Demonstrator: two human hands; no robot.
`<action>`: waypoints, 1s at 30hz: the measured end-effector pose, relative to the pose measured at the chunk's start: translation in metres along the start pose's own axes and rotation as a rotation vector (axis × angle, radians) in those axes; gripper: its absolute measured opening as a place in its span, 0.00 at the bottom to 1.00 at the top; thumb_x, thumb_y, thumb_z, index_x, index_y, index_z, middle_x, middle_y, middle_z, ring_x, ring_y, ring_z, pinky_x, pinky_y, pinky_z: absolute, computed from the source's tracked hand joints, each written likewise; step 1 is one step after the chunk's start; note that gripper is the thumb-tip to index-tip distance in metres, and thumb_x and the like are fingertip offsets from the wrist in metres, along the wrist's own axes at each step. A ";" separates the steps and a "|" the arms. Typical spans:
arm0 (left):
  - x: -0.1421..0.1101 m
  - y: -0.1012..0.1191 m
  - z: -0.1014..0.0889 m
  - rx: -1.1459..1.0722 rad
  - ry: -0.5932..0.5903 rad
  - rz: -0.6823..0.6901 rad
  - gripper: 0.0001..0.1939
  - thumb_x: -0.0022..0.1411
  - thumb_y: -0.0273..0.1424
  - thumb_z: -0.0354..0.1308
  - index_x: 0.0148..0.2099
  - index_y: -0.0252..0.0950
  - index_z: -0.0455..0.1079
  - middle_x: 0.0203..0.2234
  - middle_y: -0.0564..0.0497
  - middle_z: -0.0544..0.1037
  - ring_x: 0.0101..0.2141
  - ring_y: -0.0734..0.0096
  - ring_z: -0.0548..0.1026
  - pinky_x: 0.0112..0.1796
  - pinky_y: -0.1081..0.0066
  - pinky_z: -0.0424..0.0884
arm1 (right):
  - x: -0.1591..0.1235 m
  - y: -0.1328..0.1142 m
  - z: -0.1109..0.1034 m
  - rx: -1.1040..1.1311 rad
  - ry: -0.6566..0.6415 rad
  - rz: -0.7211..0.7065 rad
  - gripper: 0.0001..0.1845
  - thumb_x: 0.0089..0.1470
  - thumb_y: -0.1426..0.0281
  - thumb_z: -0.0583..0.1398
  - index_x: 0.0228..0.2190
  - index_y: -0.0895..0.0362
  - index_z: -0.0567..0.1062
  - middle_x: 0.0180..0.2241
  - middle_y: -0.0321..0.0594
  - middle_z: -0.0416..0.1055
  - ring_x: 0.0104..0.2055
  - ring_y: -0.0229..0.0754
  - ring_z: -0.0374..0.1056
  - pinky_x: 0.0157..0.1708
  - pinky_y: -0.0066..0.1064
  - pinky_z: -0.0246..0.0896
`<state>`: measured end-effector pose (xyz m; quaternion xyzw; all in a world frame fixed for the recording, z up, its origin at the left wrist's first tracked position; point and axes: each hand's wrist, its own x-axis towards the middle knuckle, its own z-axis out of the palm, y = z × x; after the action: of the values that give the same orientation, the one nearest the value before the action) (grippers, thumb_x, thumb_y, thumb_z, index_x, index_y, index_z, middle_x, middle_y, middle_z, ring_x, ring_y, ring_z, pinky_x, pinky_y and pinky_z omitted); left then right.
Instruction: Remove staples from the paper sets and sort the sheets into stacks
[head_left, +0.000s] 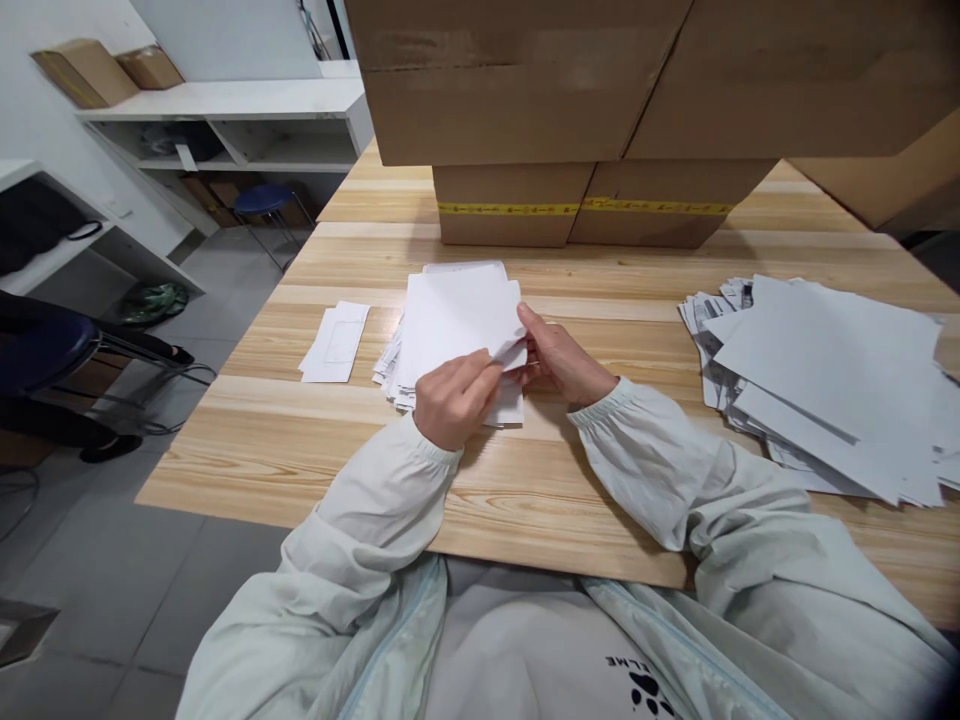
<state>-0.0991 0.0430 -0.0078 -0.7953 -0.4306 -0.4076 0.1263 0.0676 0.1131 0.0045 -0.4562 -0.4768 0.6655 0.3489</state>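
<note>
"Two bare hands are on the paper; what does each do?"

"The right hand (566, 358) pinches the right edge of a white sheet (495, 312), thumb above, fingers below. The left hand (456, 395) is curled over the near edge."

"Is the left one clamped on it too?"

"It touches the paper, but its knuckles hide the fingertips, so I cannot tell."

"And where is that sheet?"

"Over a paper stack (388, 368) with uneven edges, on the wood-grain tabletop (525, 510), right in front of the person."

"What lies on either side?"

"Near the stack, to its left, some small paper slips (337, 342), the top one bearing a faint rectangle. Well apart to the right, a broader paper heap (832, 360), some of its sheets printed."

"Farther out?"

"Across the table, cardboard boxes (510, 225) banded with yellow tape (510, 210) sit beneath bigger cartons (517, 100). Off to the left, a round blue stool (264, 200) stands by white shelving (225, 100)."
</note>
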 end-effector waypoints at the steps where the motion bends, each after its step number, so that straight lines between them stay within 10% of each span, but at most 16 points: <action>1: -0.001 0.005 0.000 0.000 0.058 0.093 0.08 0.65 0.25 0.56 0.40 0.38 0.77 0.39 0.46 0.85 0.40 0.65 0.83 0.40 0.69 0.77 | 0.000 -0.002 -0.002 0.007 -0.022 0.033 0.34 0.43 0.37 0.65 0.26 0.58 0.76 0.23 0.44 0.75 0.24 0.41 0.69 0.22 0.32 0.65; 6: -0.002 0.017 -0.005 -0.254 0.159 0.276 0.11 0.64 0.24 0.59 0.49 0.36 0.72 0.44 0.44 0.83 0.49 0.63 0.81 0.47 0.66 0.78 | -0.007 -0.013 -0.014 -0.017 0.062 -0.188 0.24 0.35 0.53 0.75 0.24 0.59 0.77 0.24 0.36 0.75 0.25 0.36 0.67 0.24 0.28 0.62; 11: 0.010 0.003 -0.017 -0.748 0.437 -0.433 0.20 0.67 0.43 0.58 0.58 0.43 0.66 0.60 0.44 0.73 0.59 0.56 0.72 0.55 0.54 0.73 | -0.051 -0.023 -0.037 0.021 0.312 -0.574 0.14 0.42 0.58 0.73 0.31 0.52 0.83 0.33 0.35 0.81 0.32 0.41 0.74 0.31 0.33 0.70; 18: 0.014 0.014 -0.014 -1.856 -0.233 -1.042 0.44 0.55 0.69 0.50 0.56 0.37 0.72 0.52 0.40 0.78 0.62 0.44 0.68 0.59 0.48 0.67 | -0.099 0.025 -0.055 -0.077 0.170 -0.402 0.09 0.47 0.60 0.71 0.31 0.51 0.84 0.30 0.36 0.81 0.27 0.40 0.74 0.26 0.32 0.71; 22: 0.004 0.029 -0.006 -2.025 -0.234 -1.138 0.46 0.49 0.66 0.61 0.58 0.36 0.70 0.54 0.40 0.78 0.64 0.43 0.65 0.63 0.50 0.63 | -0.097 0.049 -0.060 -0.123 0.227 -0.356 0.13 0.49 0.58 0.70 0.32 0.54 0.83 0.30 0.37 0.80 0.26 0.39 0.72 0.25 0.31 0.68; 30: -0.003 0.027 0.010 -1.948 -0.347 -1.387 0.17 0.61 0.34 0.65 0.50 0.31 0.76 0.42 0.43 0.84 0.53 0.53 0.78 0.61 0.55 0.67 | -0.105 0.044 -0.072 -0.135 0.215 -0.319 0.17 0.53 0.54 0.67 0.28 0.56 0.79 0.24 0.35 0.76 0.23 0.37 0.68 0.20 0.28 0.62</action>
<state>-0.0733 0.0309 -0.0126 -0.2010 -0.2890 -0.4302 -0.8313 0.1695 0.0278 -0.0183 -0.4656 -0.5467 0.5158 0.4672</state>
